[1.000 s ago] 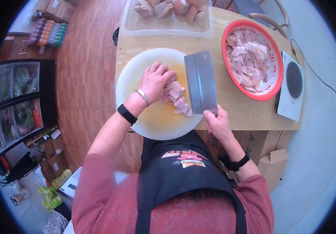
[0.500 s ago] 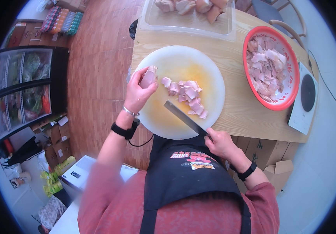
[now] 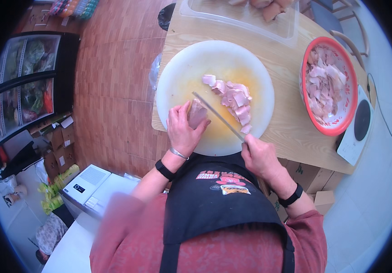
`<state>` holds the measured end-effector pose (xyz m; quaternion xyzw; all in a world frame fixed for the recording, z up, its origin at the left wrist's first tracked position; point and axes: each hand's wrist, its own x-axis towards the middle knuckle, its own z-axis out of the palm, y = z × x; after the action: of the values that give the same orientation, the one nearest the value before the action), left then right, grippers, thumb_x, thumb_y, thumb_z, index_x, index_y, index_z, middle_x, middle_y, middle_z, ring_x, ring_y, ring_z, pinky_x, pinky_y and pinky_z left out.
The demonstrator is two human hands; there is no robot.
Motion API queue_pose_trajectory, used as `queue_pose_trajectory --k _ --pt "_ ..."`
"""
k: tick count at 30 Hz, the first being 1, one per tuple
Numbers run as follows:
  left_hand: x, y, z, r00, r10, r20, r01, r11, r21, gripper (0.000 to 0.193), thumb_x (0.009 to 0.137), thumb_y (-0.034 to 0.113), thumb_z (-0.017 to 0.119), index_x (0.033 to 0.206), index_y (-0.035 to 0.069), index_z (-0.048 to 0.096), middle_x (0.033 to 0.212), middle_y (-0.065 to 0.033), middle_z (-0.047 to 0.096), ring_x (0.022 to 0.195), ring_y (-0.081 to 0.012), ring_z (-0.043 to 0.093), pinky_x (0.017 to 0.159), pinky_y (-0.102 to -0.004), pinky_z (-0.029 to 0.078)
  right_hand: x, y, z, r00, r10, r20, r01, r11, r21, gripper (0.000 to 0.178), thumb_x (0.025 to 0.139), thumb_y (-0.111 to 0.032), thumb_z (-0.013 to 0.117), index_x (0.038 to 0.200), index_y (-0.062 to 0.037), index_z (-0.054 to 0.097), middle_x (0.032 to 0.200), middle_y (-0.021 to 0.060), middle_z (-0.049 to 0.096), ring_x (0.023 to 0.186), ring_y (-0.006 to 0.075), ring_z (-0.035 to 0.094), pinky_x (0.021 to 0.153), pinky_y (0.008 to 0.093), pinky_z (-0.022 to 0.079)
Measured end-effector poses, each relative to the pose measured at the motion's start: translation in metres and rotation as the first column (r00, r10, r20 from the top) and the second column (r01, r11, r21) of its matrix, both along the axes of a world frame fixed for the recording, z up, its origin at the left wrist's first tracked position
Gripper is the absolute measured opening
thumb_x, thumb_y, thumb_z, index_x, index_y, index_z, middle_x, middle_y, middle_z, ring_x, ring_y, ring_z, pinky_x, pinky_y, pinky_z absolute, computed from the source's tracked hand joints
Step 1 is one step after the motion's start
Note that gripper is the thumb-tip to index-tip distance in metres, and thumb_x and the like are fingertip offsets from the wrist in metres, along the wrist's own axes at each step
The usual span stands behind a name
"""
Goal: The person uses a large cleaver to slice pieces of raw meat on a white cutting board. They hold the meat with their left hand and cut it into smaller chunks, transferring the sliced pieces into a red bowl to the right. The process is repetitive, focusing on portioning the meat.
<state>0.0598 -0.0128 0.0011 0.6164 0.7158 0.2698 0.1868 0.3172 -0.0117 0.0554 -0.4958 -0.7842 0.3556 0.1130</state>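
My left hand [image 3: 183, 128] grips a chunk of pale pink meat [image 3: 197, 113] on the round white cutting board [image 3: 178, 68], its fingers wrapped around the sides. In my right hand [image 3: 260, 155] is the handle of a knife [image 3: 221, 117]. The blade points up and left, edge-on, with its tip beside the top of the chunk; whether it touches the meat I cannot tell. A cluster of cut meat slices [image 3: 235, 100] lies on the yellow-stained board, to the right of the blade.
Right of the board stands a red-rimmed basin [image 3: 306, 86] full of sliced meat, beside a white hot plate [image 3: 354, 145]. A clear tray [image 3: 232, 22] with larger meat pieces sits at the far edge. The wooden table [image 3: 282, 123] ends just left of the board.
My left hand has lowered the chunk from above the board's left side onto the board, nearer me. The knife has moved to beside it, and the whole view has shifted slightly.
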Motion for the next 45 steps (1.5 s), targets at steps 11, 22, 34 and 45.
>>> queue_pose_trajectory --k 11,22,34,45 --pt "-0.022 0.016 -0.007 0.96 -0.257 0.109 0.23 0.95 0.211 0.036 0.077 -0.008 0.071 0.112 0.002 0.072 0.102 -0.012 0.068 0.09 -0.0342 0.062 0.077 -0.0411 0.054 -0.015 0.006 0.026 0.969 0.147 0.199 -0.157 0.987 0.034 0.013 0.086 -0.007 0.066 0.096 -0.0068 0.057 0.079 0.0118 0.063 0.063 0.0308 0.068 0.055 0.0432 0.055" --pt "-0.024 0.022 -0.004 0.937 -0.217 0.275 0.177 0.971 0.162 0.037 0.08 -0.007 0.072 0.116 0.002 0.073 0.104 -0.0136 0.071 0.09 -0.0341 0.064 0.079 -0.0406 0.055 -0.021 0.024 0.043 0.943 0.203 0.263 -0.196 0.979 -0.055 0.014 0.087 -0.007 0.066 0.096 -0.0056 0.056 0.079 0.0138 0.064 0.065 0.0319 0.07 0.058 0.0441 0.056" --pt "-0.025 0.022 -0.01 0.932 -0.169 0.321 0.133 0.982 0.132 0.019 0.079 -0.006 0.072 0.096 0.002 0.074 0.1 -0.0129 0.071 0.091 -0.0331 0.067 0.078 -0.0405 0.056 -0.056 0.051 -0.009 0.957 0.212 0.196 -0.201 0.977 -0.078 0.011 0.09 -0.008 0.062 0.097 -0.0034 0.055 0.082 0.0182 0.068 0.068 0.0376 0.07 0.059 0.0477 0.056" --pt "-0.023 0.022 -0.006 0.931 -0.174 0.321 0.13 0.98 0.153 0.015 0.079 -0.006 0.073 0.091 0.002 0.071 0.096 -0.0122 0.068 0.087 -0.0324 0.065 0.075 -0.0397 0.054 -0.037 0.042 0.028 0.967 0.19 0.171 -0.166 0.975 -0.145 0.014 0.09 -0.008 0.063 0.099 -0.0037 0.053 0.083 0.018 0.067 0.071 0.0386 0.07 0.061 0.0501 0.055"
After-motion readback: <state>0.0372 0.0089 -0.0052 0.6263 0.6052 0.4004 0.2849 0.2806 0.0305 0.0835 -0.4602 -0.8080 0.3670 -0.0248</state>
